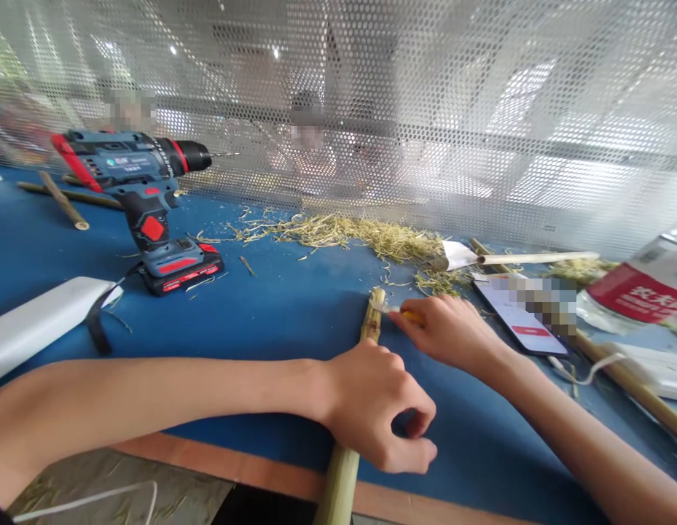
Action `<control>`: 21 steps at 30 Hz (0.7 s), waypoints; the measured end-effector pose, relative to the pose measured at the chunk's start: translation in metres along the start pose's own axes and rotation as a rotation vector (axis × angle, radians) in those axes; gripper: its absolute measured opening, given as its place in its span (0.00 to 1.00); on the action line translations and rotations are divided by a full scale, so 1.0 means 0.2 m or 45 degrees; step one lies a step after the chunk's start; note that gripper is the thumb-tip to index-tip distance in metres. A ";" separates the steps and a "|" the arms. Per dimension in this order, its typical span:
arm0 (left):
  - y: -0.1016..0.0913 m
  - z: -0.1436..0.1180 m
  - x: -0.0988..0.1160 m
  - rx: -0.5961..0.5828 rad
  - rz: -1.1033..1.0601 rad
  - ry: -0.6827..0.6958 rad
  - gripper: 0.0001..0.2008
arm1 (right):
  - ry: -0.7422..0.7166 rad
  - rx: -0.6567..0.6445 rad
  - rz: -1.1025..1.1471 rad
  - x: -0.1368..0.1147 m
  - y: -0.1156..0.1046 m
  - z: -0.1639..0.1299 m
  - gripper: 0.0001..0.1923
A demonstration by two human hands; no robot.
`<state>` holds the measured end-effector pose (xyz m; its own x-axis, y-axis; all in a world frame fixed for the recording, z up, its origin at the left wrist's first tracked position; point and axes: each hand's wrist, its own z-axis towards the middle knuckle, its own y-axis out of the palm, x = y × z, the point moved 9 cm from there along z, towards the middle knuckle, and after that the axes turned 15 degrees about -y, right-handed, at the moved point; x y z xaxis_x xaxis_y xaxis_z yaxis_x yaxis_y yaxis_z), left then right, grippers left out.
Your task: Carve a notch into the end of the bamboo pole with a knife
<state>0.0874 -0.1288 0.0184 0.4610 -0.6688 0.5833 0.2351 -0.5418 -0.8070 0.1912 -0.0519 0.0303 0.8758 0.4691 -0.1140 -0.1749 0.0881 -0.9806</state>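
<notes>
With the left hand (374, 408) closed round the bamboo stalk (365, 364) and the right hand (452, 332) pinching a small blade (407, 314) at its far end, a slip could nick fingers.

- Left hand (379, 408): bare, no glove, no ring or band showing on the fingers in view.
- Left forearm: bare along its whole visible length, from wrist to the lower left frame edge. No watch, strap or bracelet at the wrist.
- Right hand (452, 332): bare too, no glove, nothing worn on the fingers that show.
- Right forearm: bare from wrist to the lower right corner. Wrist plain, no watch or band.
- Sleeves: none in frame on either arm; a small dark patch sits at the bottom left corner beside the left arm, can't tell if it's clothing.
- Nails short where visible, on the left thumb. No markings on either arm.
</notes>
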 end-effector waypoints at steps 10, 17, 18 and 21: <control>0.00 0.01 -0.01 0.003 -0.003 -0.037 0.14 | -0.179 -0.049 0.365 -0.02 -0.01 -0.03 0.29; 0.01 0.00 -0.02 0.012 -0.004 -0.046 0.15 | -0.126 -0.124 0.236 -0.03 0.01 -0.05 0.30; 0.01 0.00 -0.01 0.009 -0.002 -0.038 0.15 | -0.107 -0.115 0.199 -0.03 0.01 -0.04 0.30; 0.01 0.00 -0.01 0.011 -0.002 -0.023 0.14 | -0.059 -0.079 0.100 -0.03 0.00 -0.01 0.30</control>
<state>0.0871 -0.1287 0.0170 0.4759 -0.6584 0.5831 0.2434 -0.5385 -0.8067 0.1871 -0.0572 0.0299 0.8384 0.5129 -0.1845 -0.2124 -0.0044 -0.9772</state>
